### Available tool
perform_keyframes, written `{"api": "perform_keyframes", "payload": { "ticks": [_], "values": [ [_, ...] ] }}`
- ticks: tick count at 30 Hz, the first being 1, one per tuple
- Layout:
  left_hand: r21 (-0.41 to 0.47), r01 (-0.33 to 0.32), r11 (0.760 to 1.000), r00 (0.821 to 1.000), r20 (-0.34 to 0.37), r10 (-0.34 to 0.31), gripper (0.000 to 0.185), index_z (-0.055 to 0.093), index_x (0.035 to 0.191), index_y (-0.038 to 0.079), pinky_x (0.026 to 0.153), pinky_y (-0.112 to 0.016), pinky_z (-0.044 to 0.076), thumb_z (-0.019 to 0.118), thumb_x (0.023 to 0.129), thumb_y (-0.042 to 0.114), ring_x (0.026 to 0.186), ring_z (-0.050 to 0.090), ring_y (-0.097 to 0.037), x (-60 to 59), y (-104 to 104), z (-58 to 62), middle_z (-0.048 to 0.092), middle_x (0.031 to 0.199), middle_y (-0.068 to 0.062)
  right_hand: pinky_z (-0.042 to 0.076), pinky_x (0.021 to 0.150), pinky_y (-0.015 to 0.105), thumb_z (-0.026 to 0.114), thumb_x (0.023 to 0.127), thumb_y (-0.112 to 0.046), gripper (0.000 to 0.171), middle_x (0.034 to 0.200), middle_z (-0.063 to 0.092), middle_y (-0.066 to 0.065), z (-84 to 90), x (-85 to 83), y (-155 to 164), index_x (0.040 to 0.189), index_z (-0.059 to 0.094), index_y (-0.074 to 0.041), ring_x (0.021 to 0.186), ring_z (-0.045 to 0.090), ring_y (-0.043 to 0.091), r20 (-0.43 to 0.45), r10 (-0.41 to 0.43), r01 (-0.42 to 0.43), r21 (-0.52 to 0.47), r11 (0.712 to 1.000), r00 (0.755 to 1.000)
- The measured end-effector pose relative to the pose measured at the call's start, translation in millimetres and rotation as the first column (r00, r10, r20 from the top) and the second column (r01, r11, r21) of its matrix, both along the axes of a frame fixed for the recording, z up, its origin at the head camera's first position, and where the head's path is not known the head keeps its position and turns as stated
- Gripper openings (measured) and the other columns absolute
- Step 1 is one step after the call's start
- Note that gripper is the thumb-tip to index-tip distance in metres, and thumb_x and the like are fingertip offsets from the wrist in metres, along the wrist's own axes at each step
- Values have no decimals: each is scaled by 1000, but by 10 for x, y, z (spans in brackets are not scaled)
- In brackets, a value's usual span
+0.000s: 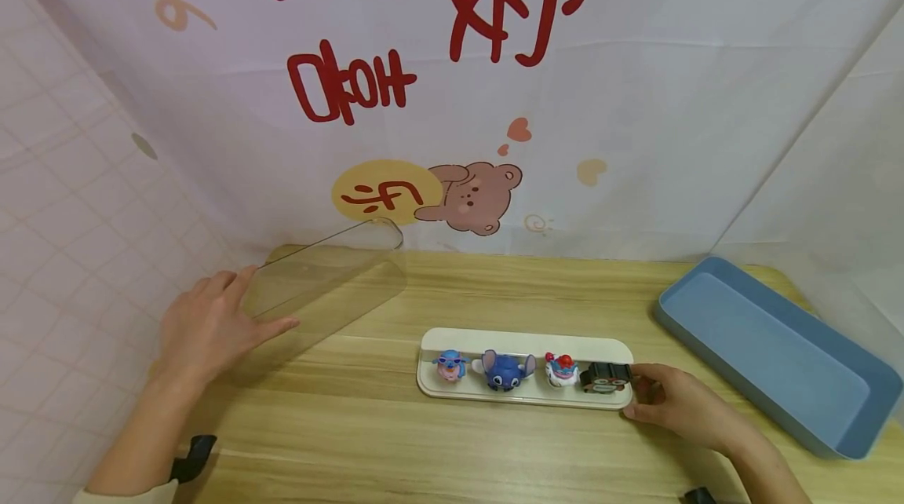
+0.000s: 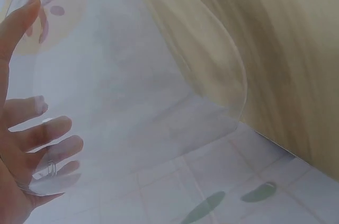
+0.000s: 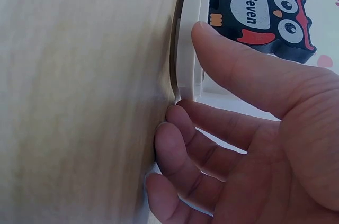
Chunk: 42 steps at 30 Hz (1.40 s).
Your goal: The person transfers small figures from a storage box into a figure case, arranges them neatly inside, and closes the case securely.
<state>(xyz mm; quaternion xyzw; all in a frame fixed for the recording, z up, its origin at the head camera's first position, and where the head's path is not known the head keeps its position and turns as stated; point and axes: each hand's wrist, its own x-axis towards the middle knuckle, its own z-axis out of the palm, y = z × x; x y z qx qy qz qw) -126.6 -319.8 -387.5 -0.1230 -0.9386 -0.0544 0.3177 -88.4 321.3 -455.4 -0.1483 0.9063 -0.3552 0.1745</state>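
Left grip [image 1: 205, 323] grasping clear lid [image 1: 328, 276], lifted near counter's [image 1: 452, 441] far left corner; right grip [image 1: 671, 402] pinching white tray's [image 1: 526, 339] right end, mid-counter, toys aboard

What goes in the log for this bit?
left hand: holds clear lid | right hand: grips tray end | four toys on tray

A wooden table [image 1: 494, 449] carries a white tray [image 1: 526, 341] of figurines and a blue bin [image 1: 777, 351].
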Motion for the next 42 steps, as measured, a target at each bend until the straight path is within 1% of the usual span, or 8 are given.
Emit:
{"api": "perform_keyframes", "payload": {
  "ticks": [3, 7, 11, 22, 32, 36, 39, 42],
  "values": [
    [-3, 10, 1000, 1000, -12, -10, 125, 71, 124, -2, 48, -55, 48, 33, 71, 105, 73, 64, -45, -1, 47, 38, 69, 95, -26, 50, 67, 25, 85, 90, -26, 53, 97, 64, 2, -6, -1, 1, 128, 64, 4, 78, 58, 3, -8, 5, -5, 0, 1000, 1000],
    [-19, 43, 999, 996, -79, -45, 120, 72, 122, -3, 47, -54, 49, 35, 75, 102, 70, 64, -46, -32, 104, 77, 70, 93, -26, 50, 67, 25, 85, 89, -26, 52, 97, 64, 2, -13, -1, 3, 127, 65, 3, 78, 58, 3, -14, 5, -5, 5, 1000, 1000],
    [-1, 56, 998, 992, -110, -56, 119, 72, 123, -2, 50, -57, 51, 38, 75, 102, 75, 66, -48, -60, 155, 124, 71, 97, -27, 51, 67, 25, 85, 89, -27, 53, 97, 64, 1, -13, -2, 6, 128, 64, 4, 79, 58, 3, -6, -2, 2, 14, 1000, 1000],
    [96, 103, 990, 993, -73, -96, 122, 72, 129, 0, 65, -61, 55, 40, 72, 103, 94, 69, -48, -59, 368, 249, 73, 111, -25, 52, 69, 25, 85, 89, -28, 55, 99, 66, 1, -9, 2, 7, 129, 64, 4, 80, 60, 3, -15, -7, 8, 24, 1000, 1000],
    [92, 183, 979, 983, 4, -184, 121, 73, 128, 2, 78, -63, 56, 38, 71, 103, 98, 69, -47, -131, 592, 362, 74, 113, -22, 52, 69, 25, 85, 89, -27, 55, 98, 65, 1, -10, 1, -4, 128, 65, 4, 79, 60, 2, -25, -2, 2, 20, 1000, 1000],
    [86, 186, 979, 981, 34, -189, 123, 73, 130, 5, 75, -60, 57, 36, 68, 105, 96, 69, -45, -157, 722, 406, 74, 112, -20, 52, 69, 26, 86, 89, -28, 55, 98, 66, 0, -24, 3, 8, 129, 65, 4, 80, 60, 2, -34, -2, 3, 29, 1000, 999],
    [89, 205, 975, 977, 36, -209, 120, 73, 131, 6, 71, -57, 57, 47, 66, 104, 94, 70, -42, -185, 796, 427, 74, 111, -18, 52, 70, 25, 86, 89, -28, 55, 99, 66, 0, -27, 5, 9, 129, 65, 3, 80, 60, 2, -36, -2, 3, 32, 999, 999],
    [92, 231, 969, 971, 44, -235, 113, 72, 134, 9, 72, -56, 58, 71, 61, 94, 95, 70, -39, -216, 868, 466, 74, 113, -15, 52, 69, 25, 86, 89, -28, 55, 98, 66, 0, -24, 5, 8, 129, 65, 3, 80, 59, 2, -36, -4, 5, 31, 999, 999]
  ]
}}
